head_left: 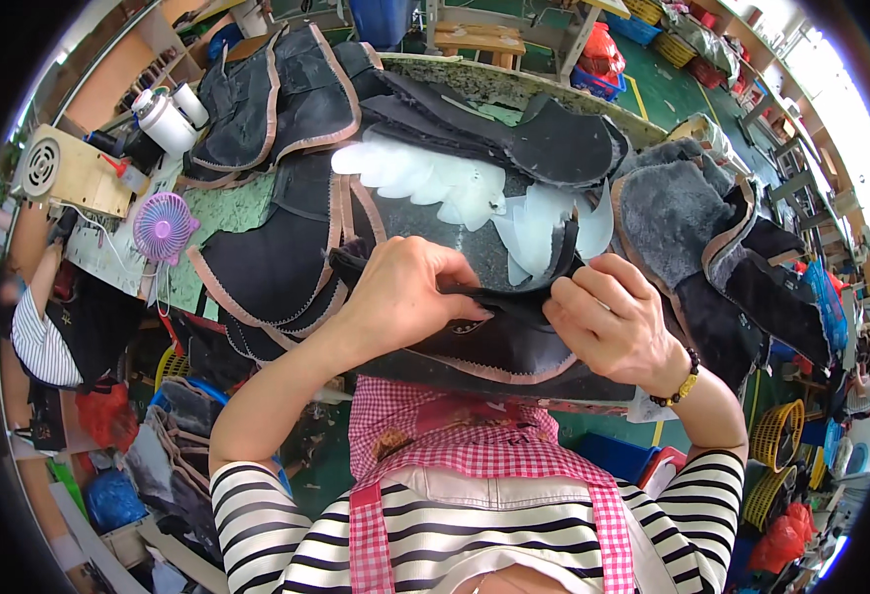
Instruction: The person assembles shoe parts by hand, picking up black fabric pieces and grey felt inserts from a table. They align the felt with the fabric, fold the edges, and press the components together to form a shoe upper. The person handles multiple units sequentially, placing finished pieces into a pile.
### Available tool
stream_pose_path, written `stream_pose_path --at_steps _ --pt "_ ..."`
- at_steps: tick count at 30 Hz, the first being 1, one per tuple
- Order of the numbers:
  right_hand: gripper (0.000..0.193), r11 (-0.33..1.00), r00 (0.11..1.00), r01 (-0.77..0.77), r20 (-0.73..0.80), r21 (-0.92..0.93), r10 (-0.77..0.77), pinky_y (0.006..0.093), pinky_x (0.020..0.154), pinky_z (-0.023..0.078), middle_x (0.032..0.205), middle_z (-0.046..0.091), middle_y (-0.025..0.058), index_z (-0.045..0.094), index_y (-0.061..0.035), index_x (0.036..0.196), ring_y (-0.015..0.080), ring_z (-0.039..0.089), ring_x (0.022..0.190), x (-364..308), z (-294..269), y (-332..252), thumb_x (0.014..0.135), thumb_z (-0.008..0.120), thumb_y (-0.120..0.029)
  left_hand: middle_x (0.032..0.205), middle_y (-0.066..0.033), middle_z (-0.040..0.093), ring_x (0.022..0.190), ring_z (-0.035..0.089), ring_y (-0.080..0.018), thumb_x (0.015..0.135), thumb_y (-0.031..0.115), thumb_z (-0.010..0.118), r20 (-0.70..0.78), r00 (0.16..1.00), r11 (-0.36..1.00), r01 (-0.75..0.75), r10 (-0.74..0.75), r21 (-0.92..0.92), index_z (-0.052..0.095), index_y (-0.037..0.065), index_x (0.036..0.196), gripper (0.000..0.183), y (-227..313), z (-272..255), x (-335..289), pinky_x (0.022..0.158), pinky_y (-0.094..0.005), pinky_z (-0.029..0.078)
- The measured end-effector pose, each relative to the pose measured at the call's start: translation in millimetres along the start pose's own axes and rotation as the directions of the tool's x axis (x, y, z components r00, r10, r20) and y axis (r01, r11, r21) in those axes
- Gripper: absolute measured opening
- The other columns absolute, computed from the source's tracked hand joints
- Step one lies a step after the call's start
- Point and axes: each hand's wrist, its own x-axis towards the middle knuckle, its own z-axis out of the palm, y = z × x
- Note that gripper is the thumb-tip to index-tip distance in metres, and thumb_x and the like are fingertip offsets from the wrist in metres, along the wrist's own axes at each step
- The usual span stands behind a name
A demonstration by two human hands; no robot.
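- Left hand: fingers curled shut, pinching the left end of a black fabric piece at its upper edge; knuckles face up, forearm bare up to a striped sleeve.
- Right hand: fingers and thumb closed on the right end of the same black fabric piece, just beside the left hand; a bead bracelet with one yellow bead sits at the wrist.
- Black fabric piece: held between both hands at the near edge of the workbench, its lower part hanging below the grip; pale pink trim runs along its curved bottom edge.
- White plastic stiffeners: a fanned row of thin translucent pieces lying just beyond the hands, overlapping one another; more of them stand right of centre, above the right hand.
- Stacked black pieces with pink trim: left of the left hand, layered flat on the bench; further stacks lie beyond them.
- Grey fleece lining pieces: right of the right hand, piled and drooping over the bench edge.
- Small purple fan: well left of the grip, on the bench.
- White spool: far left, beyond the fan.
- Checked pink apron: below the hands, worn over a striped top.
- Another person in a striped shirt: at the far left edge, well apart from the hands.
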Motion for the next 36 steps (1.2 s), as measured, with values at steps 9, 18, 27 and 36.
stream_pose_path --at_steps 9,18,27,36 --pt "0.025 0.839 0.925 -0.312 0.345 0.446 0.16 0.0412 0.066 0.046 0.075 0.063 0.0104 0.056 -0.0037 0.091 0.0303 0.061 0.073 13 -17 38 0.077 0.071 -0.019 0.068 -0.0024 0.067 0.06 0.059 -0.0039 0.067 -0.001 0.081 -0.051 0.996 0.97 -0.087 0.078 -0.225 0.071 -0.002 0.08 0.016 21 -4 -21 0.055 -0.0198 0.046" --pt "0.045 0.567 0.887 -0.454 0.406 0.687 0.218 0.0437 0.063 0.049 0.073 0.064 0.0152 0.048 -0.0049 0.118 0.0359 0.064 0.072 13 -18 20 0.079 0.069 -0.012 0.069 -0.0048 0.067 0.06 0.058 -0.0066 0.065 -0.001 0.082 -0.173 0.984 0.992 -0.071 0.052 -0.105 0.072 -0.002 0.077 0.016 17 -5 -32 0.054 -0.0213 0.044" --pt "0.033 0.434 0.815 -0.574 0.536 0.694 0.22 0.0422 0.067 0.05 0.076 0.065 0.0202 0.063 0.0 0.105 0.0362 0.065 0.077 23 -24 37 0.076 0.072 -0.012 0.061 -0.006 0.064 0.055 0.055 -0.0149 0.056 -0.001 0.083 -0.25 0.805 0.835 -0.55 0.537 0.023 0.07 0.0 0.07 0.019 10 -4 -32 0.054 -0.0268 0.042" --pt "0.017 0.7 0.939 -0.339 0.272 0.628 0.211 0.0421 0.058 0.048 0.064 0.062 0.0133 0.066 -0.004 0.085 0.0353 0.063 0.065 20 -17 33 0.072 0.074 -0.012 0.063 -0.0044 0.065 0.056 0.06 -0.0169 0.067 0.007 0.08 -0.041 0.959 0.951 -0.27 0.279 0.15 0.072 0.003 0.077 0.014 47 0 -30 0.066 -0.0309 0.046"
